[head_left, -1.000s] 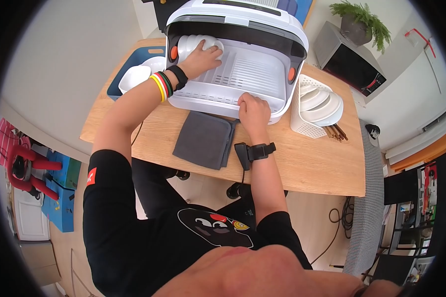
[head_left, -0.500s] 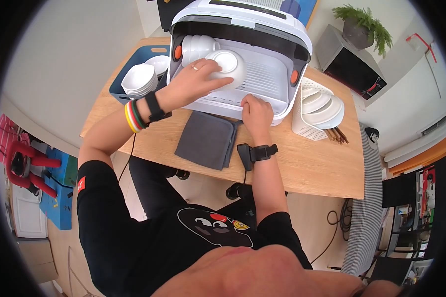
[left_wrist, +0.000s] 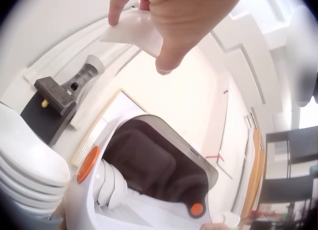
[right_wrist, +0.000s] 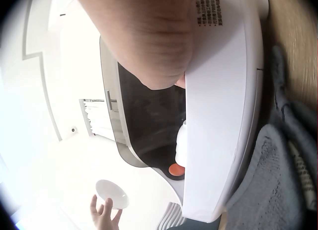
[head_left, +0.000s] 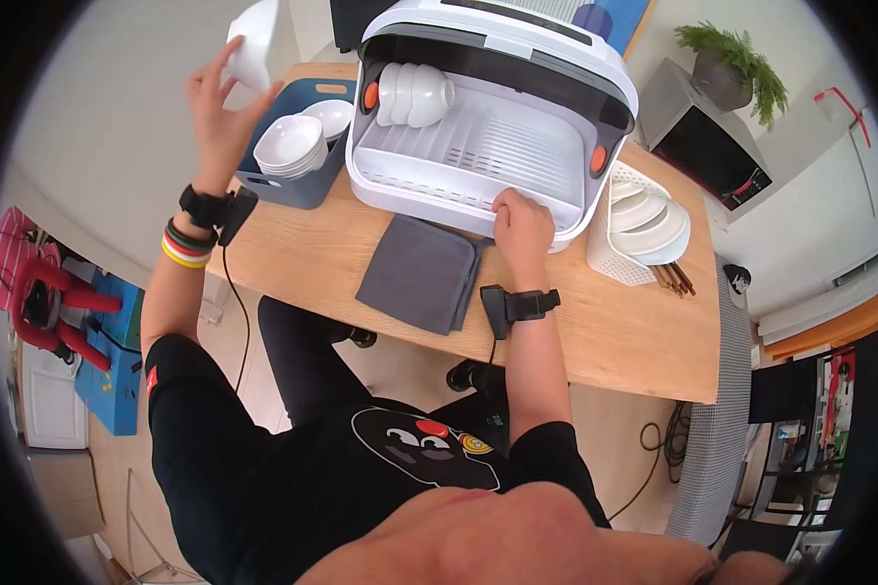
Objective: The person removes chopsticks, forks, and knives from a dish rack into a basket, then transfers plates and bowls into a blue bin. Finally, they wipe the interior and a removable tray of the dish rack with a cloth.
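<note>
My left hand (head_left: 219, 122) is raised at the far left, pinching a white bowl (head_left: 255, 47) between thumb and fingers. In the left wrist view the same bowl (left_wrist: 133, 30) is tilted on its side. Below it stands a blue bin (head_left: 298, 192) with stacked white bowls (head_left: 291, 142). My right hand (head_left: 524, 232) grips the front edge of a white dish cabinet (head_left: 429, 207), fingers curled over the rim. Its dark see-through lid (head_left: 498, 73) is up. Several white bowls (head_left: 415, 96) stand on edge in a row at the rack's left end.
A folded grey cloth (head_left: 419, 273) lies in front of the cabinet. To the right, a white perforated basket (head_left: 617, 249) holds plates (head_left: 649, 216) and brown chopsticks (head_left: 675, 280). A microwave (head_left: 707, 136) with a potted plant (head_left: 727, 73) on it stands behind. A cable hangs from my left wrist.
My left hand took a bowl from the row in the rack, then carried it left and up past the blue bin. The right hand stays on the cabinet's front edge.
</note>
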A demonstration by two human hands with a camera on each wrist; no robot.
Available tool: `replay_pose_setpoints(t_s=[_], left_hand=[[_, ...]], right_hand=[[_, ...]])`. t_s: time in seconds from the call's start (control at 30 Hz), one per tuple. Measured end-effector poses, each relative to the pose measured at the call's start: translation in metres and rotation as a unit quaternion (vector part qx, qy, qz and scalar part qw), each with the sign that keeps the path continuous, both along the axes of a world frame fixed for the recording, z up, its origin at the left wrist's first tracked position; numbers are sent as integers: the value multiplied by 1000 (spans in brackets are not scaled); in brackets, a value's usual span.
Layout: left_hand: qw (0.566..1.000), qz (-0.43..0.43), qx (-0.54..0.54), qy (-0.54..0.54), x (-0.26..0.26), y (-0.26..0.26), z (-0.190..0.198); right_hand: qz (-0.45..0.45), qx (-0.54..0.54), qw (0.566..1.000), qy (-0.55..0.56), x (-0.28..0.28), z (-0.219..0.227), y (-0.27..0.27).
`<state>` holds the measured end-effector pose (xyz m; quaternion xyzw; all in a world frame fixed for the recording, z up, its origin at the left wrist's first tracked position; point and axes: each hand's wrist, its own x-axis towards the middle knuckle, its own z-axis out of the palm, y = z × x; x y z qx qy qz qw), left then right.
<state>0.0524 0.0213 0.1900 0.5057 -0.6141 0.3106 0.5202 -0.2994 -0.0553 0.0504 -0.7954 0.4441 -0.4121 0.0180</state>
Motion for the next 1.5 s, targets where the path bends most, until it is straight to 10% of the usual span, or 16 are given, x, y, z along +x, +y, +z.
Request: replay_pose_setpoints(t_s=[0.1,0.17,0.2,0.27,0.57,1.2,1.5], left_hand=[[987,-7,58,151,39,-23,3],[867,-194,243,390,74,-42,-7],[867,-196,243,389,83,-50,-12],[730,-258,339,535,95,-64,-23],[636,-187,424,617,125,-97,-60],[620,-127,542,553,114,-91,-69],[769,-88,513,370,101,-80,-41]], right_hand=[[2,-3,1000,-1,0,0,0],[4,-6,1000,-4,0,0,0],[6,-9,1000,-6,0,0,0],[5,-14,1000,-8,-1,0,-1],[8,-22,1000,-14,0,0,-1],[5,-19,1000,-9,0,0,0],[2,-21,1000,-9,0,-1,-1]])
